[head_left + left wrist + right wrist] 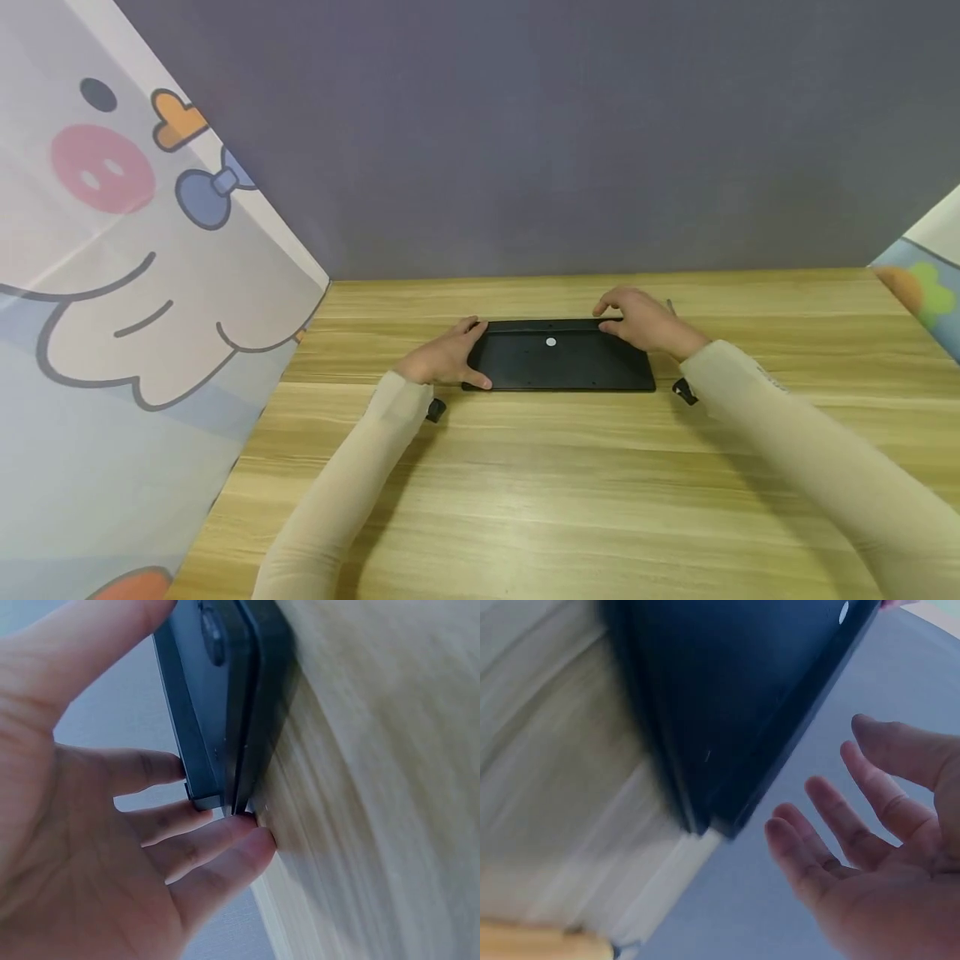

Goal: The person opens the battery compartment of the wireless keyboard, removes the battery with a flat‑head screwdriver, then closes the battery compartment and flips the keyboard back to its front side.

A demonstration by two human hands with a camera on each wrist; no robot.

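Observation:
A black keyboard (562, 362) lies on the wooden table with its underside up, showing a white round sticker and a raised ridge along the far side. My left hand (450, 354) holds its left end, thumb at the near corner and fingers at the far one. In the left wrist view, the fingertips (259, 844) meet the keyboard's end close to the tabletop. My right hand (641, 321) hovers around the far right corner, fingers loosely bent. The right wrist view shows a gap between that hand (885, 847) and the keyboard (727, 697).
A thin grey tip (671, 307) shows beyond my right hand. At the lower left of the right wrist view lies a yellow-orange thing (540, 943) with a dark end. A grey panel (562, 167) rises behind the table; a cartoon-printed wall (187, 292) borders the left.

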